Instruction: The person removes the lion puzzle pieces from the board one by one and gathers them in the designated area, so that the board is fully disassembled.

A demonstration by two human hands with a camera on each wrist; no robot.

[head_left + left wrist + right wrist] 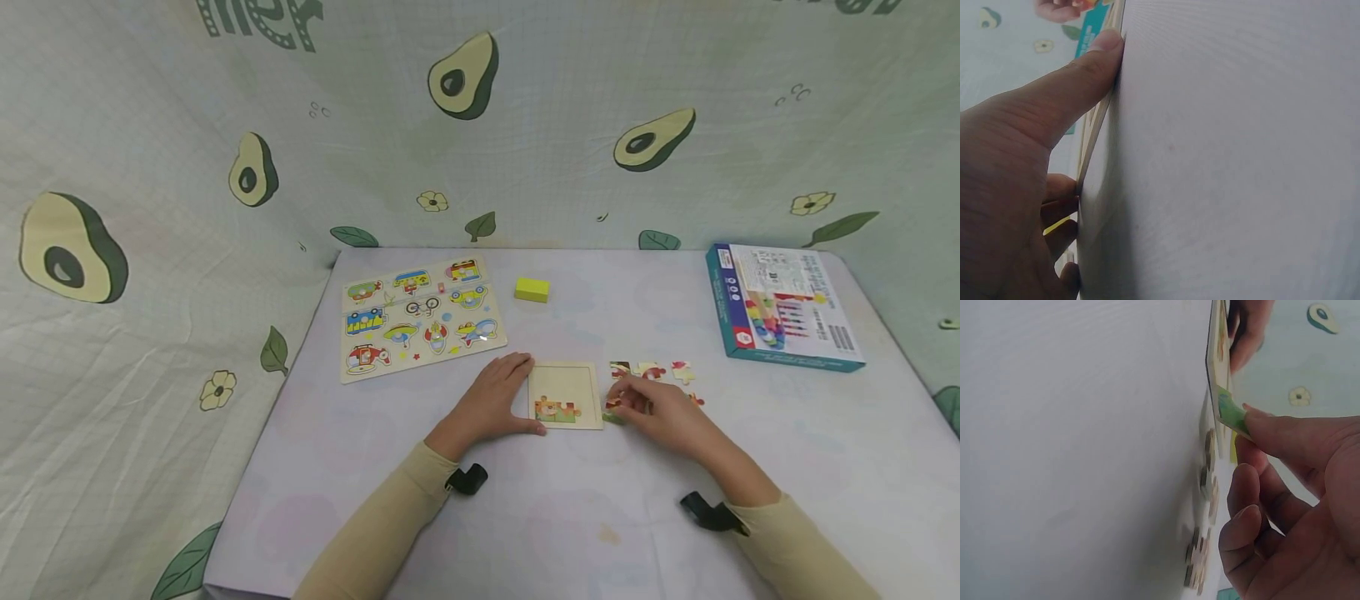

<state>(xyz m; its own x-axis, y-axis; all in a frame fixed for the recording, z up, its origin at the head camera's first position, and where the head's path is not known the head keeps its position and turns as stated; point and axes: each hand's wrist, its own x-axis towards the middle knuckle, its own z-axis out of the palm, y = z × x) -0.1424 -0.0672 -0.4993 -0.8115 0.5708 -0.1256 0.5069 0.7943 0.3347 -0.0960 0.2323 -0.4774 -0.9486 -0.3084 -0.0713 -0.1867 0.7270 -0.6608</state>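
Observation:
A square wooden puzzle tray [588, 385] lies on the table, with a few joined picture pieces [557, 410] in its lower left part. My left hand [491, 398] holds the tray's left side, thumb at the near corner and fingers by the far corner. In the left wrist view the thumb [1094, 59] lies on the tray's edge. My right hand [663, 412] pinches a green puzzle piece [1233, 414] between thumb and fingers, tilted at the tray's right edge. Several loose puzzle pieces [682, 372] lie beyond and beside that hand, some partly hidden by it.
A vehicle picture board [420, 352] lies at the back left, with a yellow block [532, 290] to its right. A flat blue and white box [798, 308] is at the back right. Avocado-print cloth [555, 183] hangs behind the table.

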